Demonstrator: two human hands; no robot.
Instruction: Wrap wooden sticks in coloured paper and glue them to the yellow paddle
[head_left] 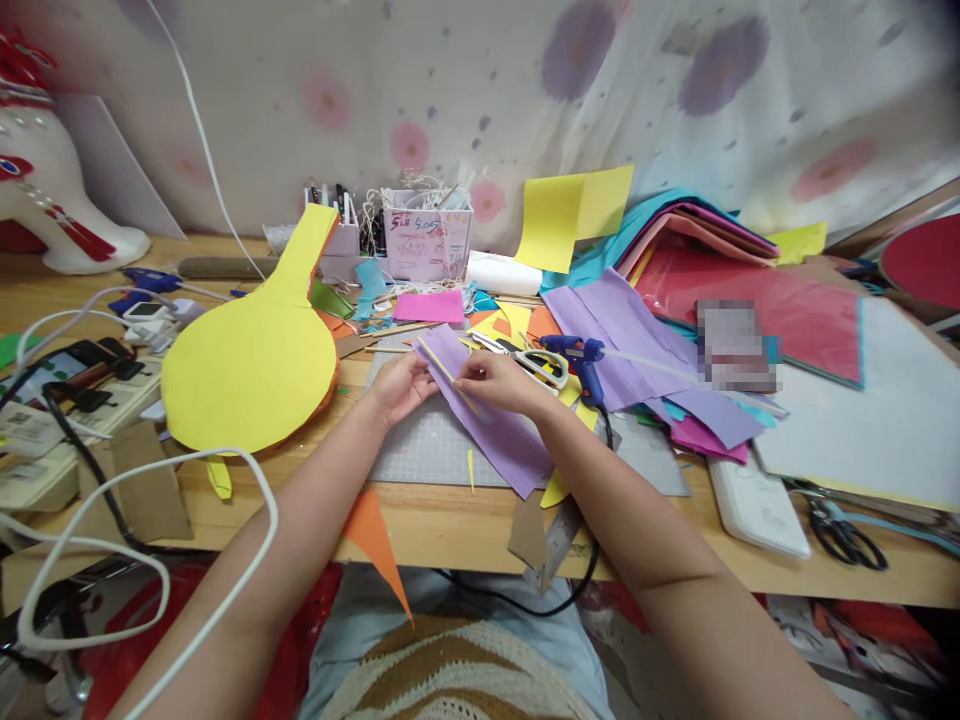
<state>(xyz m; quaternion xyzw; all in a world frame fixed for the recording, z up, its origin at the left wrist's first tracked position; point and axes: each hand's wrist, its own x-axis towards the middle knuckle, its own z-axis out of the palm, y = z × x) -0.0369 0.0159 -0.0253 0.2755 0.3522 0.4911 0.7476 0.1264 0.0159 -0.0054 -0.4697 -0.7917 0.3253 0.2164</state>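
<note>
A long purple paper strip lies across the grey cutting mat in front of me. A thin wooden stick rests slantwise on the strip's upper part. My left hand grips the strip's upper left edge with its fingers curled. My right hand pinches the stick against the paper, fingers pressed together. A blue glue gun lies just right of my right hand, and white-handled scissors sit between them.
A big yellow paddle-shaped cutout lies left of the mat. Stacked coloured sheets fill the back right. Black scissors and a white slab sit at the right front edge. White cables loop at the left. Paper scraps hang over the table edge.
</note>
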